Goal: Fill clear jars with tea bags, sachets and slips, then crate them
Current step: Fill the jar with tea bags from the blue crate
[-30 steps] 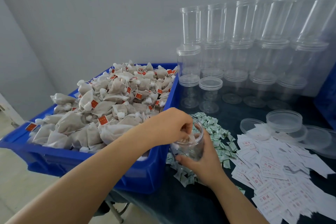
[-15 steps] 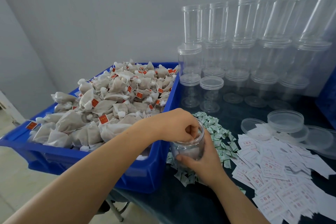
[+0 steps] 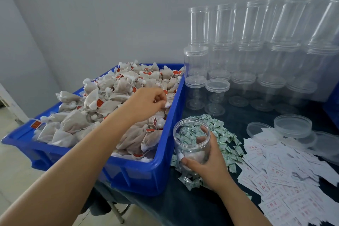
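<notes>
tea bags (image 3: 102, 115) look light, soft, floppy w/ strings and tags that snag — best pinched by the bag body or knot, one at a time. jar (image 3: 191, 143) is thin clear plastic, light, prob slippery, so hold it round the wall. it stands just right of the crate (image 3: 150, 176), on the sachets (image 3: 225, 139); right hand (image 3: 207, 163) wraps it. left hand (image 3: 146, 102) is curled, pinching at a bag in the crate's right side — 0.5 s ago it was at the jar mouth. jar now holds a bag low down.

Small packing workroom, blue crate (image 3: 146, 174) heaped with tea bags (image 3: 102, 108), stacked clear jars (image 3: 249, 46), bare grey wall (image 3: 91, 14)
</notes>
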